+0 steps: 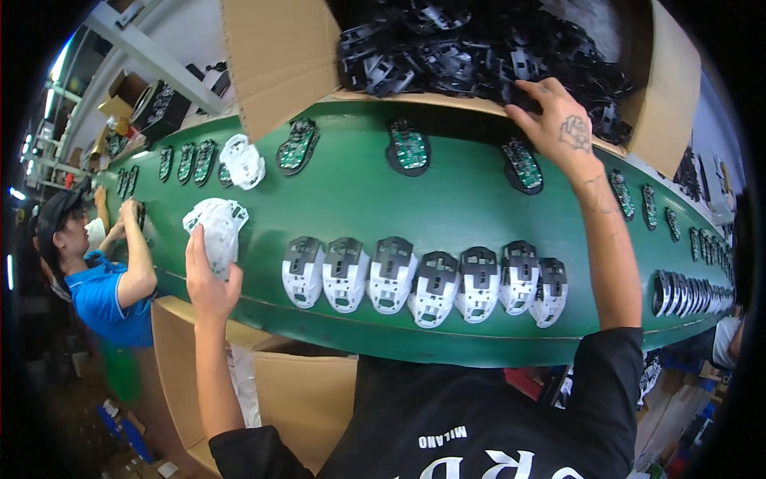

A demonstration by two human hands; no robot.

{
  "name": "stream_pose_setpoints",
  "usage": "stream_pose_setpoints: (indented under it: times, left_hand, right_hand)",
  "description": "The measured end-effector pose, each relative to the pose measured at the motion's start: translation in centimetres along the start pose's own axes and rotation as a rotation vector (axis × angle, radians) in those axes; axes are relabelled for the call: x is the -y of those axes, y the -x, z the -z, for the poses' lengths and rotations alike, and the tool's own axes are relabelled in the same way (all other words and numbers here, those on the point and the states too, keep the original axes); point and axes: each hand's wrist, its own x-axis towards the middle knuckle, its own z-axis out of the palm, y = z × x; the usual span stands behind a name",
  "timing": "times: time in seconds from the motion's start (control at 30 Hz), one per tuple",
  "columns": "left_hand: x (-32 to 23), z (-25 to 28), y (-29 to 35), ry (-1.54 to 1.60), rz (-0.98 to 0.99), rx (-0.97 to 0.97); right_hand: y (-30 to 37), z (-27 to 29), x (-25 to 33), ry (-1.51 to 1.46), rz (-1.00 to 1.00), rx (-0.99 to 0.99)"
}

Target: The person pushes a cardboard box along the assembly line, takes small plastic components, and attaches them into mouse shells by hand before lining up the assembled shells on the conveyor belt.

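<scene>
My left hand (pixel 209 275) holds a white plastic mouse shell (pixel 217 226) above the left part of the green table. Another white shell (pixel 242 162) lies just beyond it, over a circuit board. At the front rim of a cardboard box, my right hand (pixel 552 120) has its thumb and fingers closed around a black plastic part (pixel 511 92), which barely stands out from the dark pile behind. Black plastic parts (pixel 447 56) fill that box. Several mouse shells (pixel 392 275), white with black fronts, stand in a row before me.
The green table (pixel 343 207) carries mouse bases with green circuit boards (pixel 409 150) along its far side. More shells (pixel 690 294) are lined up at the far right. An open cardboard box (pixel 303 391) sits below the near edge. A co-worker in a blue shirt (pixel 112 291) works at the left.
</scene>
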Motion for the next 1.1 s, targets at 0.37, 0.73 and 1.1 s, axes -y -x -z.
stream_pose_setpoints:
  times: [0.37, 0.73, 1.1]
  left_hand:
    - [-1.1, -1.4, -1.4, 0.816, 0.507, -0.253]
    - [-2.1, -4.7, -1.8, -0.05, 0.222, -0.037]
    - [-20.9, -1.4, 1.4, 1.359, 0.435, 0.199]
  right_hand:
    - [-2.6, -0.9, 0.8, 0.038, 0.141, -0.064]
    - [7.5, 2.6, 8.2, -0.6, 0.129, 0.297]
    - [13.9, 4.5, 11.7, -1.173, -0.111, 0.099]
